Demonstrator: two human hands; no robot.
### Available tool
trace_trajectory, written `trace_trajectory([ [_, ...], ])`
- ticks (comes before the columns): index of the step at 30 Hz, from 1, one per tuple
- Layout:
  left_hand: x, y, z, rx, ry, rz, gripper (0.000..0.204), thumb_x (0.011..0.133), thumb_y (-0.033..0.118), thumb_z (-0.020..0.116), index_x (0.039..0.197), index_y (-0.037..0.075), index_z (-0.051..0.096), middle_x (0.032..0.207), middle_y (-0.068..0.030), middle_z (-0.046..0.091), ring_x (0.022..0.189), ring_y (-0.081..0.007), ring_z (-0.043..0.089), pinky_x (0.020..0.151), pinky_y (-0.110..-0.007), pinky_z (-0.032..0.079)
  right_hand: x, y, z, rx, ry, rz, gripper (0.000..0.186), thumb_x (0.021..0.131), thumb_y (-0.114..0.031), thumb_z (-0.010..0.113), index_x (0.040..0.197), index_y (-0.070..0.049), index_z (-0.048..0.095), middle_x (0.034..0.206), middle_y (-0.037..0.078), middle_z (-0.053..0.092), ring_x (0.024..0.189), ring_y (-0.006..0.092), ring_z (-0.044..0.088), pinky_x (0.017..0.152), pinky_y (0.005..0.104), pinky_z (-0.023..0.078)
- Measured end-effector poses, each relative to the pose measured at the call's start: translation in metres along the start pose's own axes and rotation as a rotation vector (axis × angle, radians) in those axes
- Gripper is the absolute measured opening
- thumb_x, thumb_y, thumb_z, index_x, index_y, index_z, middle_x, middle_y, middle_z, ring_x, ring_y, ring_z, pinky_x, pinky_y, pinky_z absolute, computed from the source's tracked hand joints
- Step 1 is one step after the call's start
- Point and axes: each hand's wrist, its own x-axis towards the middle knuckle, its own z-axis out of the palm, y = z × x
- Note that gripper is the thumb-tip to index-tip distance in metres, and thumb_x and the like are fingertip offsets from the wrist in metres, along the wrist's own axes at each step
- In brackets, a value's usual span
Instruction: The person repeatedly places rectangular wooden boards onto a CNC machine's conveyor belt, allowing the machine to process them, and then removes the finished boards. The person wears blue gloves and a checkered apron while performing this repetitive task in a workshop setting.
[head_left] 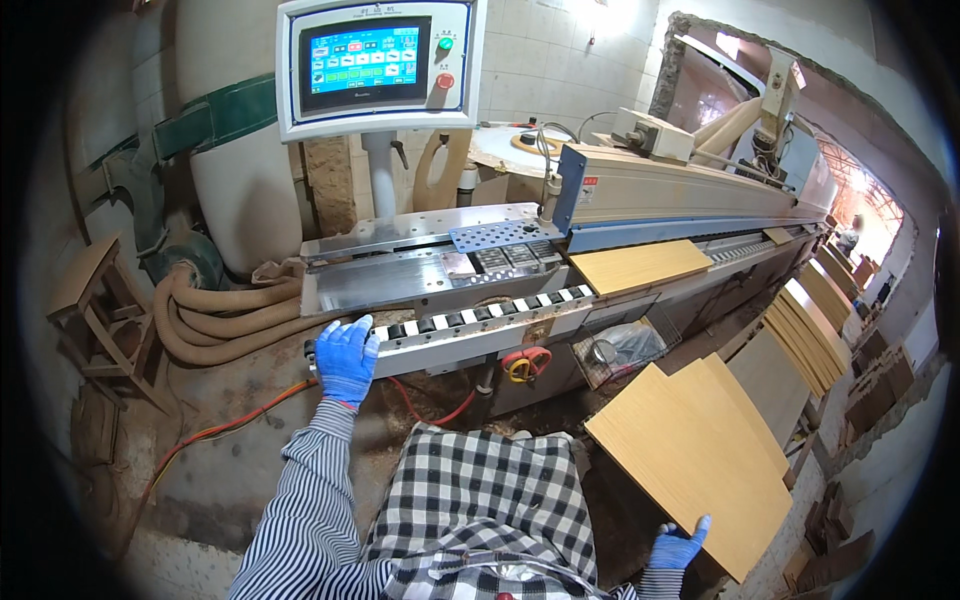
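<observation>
My blue-gloved left hand (345, 362) rests on the near left end of the roller rail (460, 318), its fingers spread over it. At lower right, my right hand (680, 542) is closed on the edge of light wood-grain boards (680, 440), two of which overlap at a slant, thumb over the top one. Another board (640, 268) lies flat on the long machine (680, 195), beside the rollers. A perforated blue plate (497, 233) sits at the machine's near end, behind a bare metal strip (370, 282).
A control screen (365, 62) stands above the machine. Ribbed hoses (225, 325), a wooden stool (100, 310) and cables (230, 420) are at left. A wire basket (620, 350) hangs below the rail. Stacked boards (805, 335) line the right side, with a distant person (848, 238) beyond.
</observation>
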Motion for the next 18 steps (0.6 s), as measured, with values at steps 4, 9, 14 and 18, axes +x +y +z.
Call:
trace_trajectory([
  [4, 0.004, 0.003, -0.004, -0.044, -0.068, -0.008, 0.039, 0.089, 0.031, 0.059, 0.119, 0.008, 0.061, 0.112, -0.0085, 0.066, 0.105, -0.0236, 0.059, 0.104, -0.043, 0.036, 0.007, -0.012, -0.028, -0.065, -0.122, -0.024, 0.024, 0.090, -0.033, 0.064, 0.104, -0.013, 0.061, 0.083, 0.002, 0.068, 0.055, 0.0159, 0.056, 0.053, 0.0300, 0.048],
  [9, -0.001, 0.005, -0.022, -0.104, -0.174, 0.015, 0.053, 0.087, 0.039, 0.062, 0.127, 0.006, 0.055, 0.125, -0.0131, 0.059, 0.121, -0.0292, 0.050, 0.112, -0.046, 0.026, -0.024, 0.004, 0.018, -0.048, -0.315, 0.106, 0.025, 0.096, -0.024, 0.055, 0.116, -0.010, 0.057, 0.090, 0.005, 0.069, 0.060, 0.0157, 0.059, 0.059, 0.0332, 0.050],
  [14, -0.020, 0.063, -0.077, -0.356, -0.307, 0.135, 0.077, 0.084, 0.062, 0.058, 0.137, 0.008, 0.046, 0.142, -0.0168, 0.042, 0.137, -0.0356, 0.032, 0.116, -0.048, 0.020, -0.047, 0.048, 0.099, -0.175, -0.550, 0.251, 0.029, 0.092, -0.023, 0.057, 0.116, -0.007, 0.054, 0.087, 0.006, 0.065, 0.068, 0.0144, 0.060, 0.066, 0.0364, 0.054],
  [18, -0.038, 0.086, -0.109, -0.303, -0.382, 0.265, 0.074, 0.080, 0.064, 0.060, 0.130, 0.010, 0.053, 0.139, -0.0187, 0.044, 0.133, -0.0382, 0.034, 0.114, -0.052, 0.021, -0.062, 0.096, 0.176, -0.291, -0.792, 0.422, 0.022, 0.095, -0.019, 0.052, 0.109, -0.003, 0.057, 0.082, 0.007, 0.064, 0.069, 0.0163, 0.061, 0.069, 0.0371, 0.054],
])
